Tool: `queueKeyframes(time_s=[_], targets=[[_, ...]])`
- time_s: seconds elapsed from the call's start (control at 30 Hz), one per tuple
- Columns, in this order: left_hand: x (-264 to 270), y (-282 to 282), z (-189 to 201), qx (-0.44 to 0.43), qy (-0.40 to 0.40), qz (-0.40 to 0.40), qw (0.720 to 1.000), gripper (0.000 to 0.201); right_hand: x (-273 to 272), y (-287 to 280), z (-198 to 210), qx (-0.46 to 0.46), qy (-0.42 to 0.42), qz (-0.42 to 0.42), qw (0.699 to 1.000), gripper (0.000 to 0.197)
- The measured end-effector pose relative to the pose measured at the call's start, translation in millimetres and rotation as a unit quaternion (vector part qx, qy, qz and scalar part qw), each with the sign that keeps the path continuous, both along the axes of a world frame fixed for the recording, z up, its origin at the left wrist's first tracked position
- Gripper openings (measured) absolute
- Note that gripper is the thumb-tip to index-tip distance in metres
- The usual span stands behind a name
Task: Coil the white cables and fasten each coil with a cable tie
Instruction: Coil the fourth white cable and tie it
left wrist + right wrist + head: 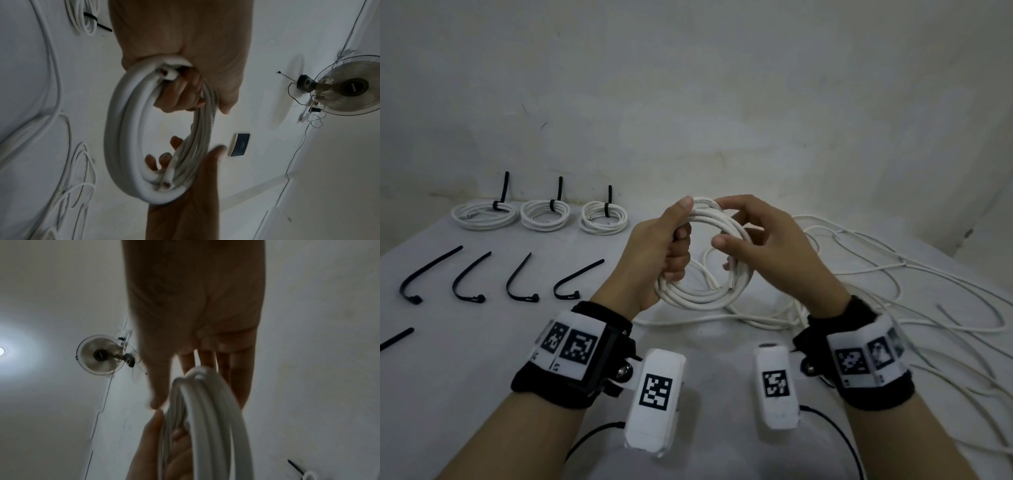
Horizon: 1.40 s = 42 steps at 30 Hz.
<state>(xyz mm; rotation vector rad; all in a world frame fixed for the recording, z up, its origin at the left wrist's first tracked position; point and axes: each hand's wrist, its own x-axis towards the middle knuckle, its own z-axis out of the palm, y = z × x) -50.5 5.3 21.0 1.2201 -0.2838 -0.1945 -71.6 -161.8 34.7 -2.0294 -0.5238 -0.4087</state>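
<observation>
Fingers (pixel 678 255) of the left hand (pixel 650 253) clench the untied coil (pixel 698 301) at nine o'clock, right hand (pixel 770 240) pinching at three; slack grip could spring loops.

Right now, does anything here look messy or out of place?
Nothing looks damaged. The loose cables on the right sprawl tangled over the table, unlike the three tied coils at back left. One black tie lies apart from the row of four. The left hand and right hand hold an untied coil.
</observation>
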Motion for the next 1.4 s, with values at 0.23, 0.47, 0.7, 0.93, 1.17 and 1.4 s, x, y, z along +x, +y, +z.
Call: queueKeyframes(time_s=[0.23,0.47,0.7,0.93,1.17,1.4], targets=[[3,6,1,-0.013,0.041,-0.034,0.998,0.048,7,18,-21,0.014,-0.112,-0.090,0.990,0.018],[9,7,-3,-0.022,0.077,-0.049,0.996,0.050,11,21,-27,0.074,-0.047,-0.012,0.996,0.025],[14,11,-4,-0.040,0.072,-0.024,0.996,0.046,21,34,-20,0.036,-0.055,-0.015,0.998,0.018],[13,8,-6,-0.006,0.034,-0.017,0.999,0.046,22,31,-27,0.084,-0.073,-0.026,0.993,0.014],[13,11,-11,0.137,-0.073,0.077,0.985,0.054,20,27,-30,0.127,-0.079,-0.044,0.988,0.013],[14,6,-14,0.112,-0.075,0.050,0.990,0.051,19,23,-32,0.178,-0.054,-0.035,0.982,0.012]])
